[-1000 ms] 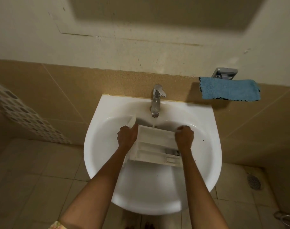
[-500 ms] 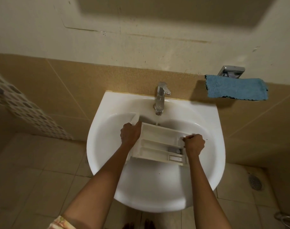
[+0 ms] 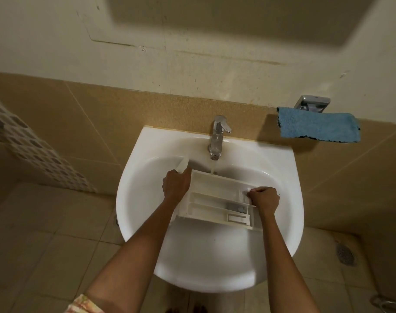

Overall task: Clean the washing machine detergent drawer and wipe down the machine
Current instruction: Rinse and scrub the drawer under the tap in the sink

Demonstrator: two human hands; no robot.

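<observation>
Drawer (image 3: pixel 215 199) sits tilted in the sink (image 3: pixel 133 199), w/ its far edge under the tap (image 3: pixel 217 141) and water running onto it. My L hand (image 3: pixel 176 185) grips its left end, fingers curled round. My R hand (image 3: pixel 263 198) is curled tight on the right wall. Blue cloth (image 3: pixel 316 125) hangs on the wall, right of the tap.

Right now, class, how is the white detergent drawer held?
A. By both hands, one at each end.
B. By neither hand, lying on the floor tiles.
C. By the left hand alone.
A: the left hand and the right hand each grip one end of the detergent drawer above the sink.
</observation>
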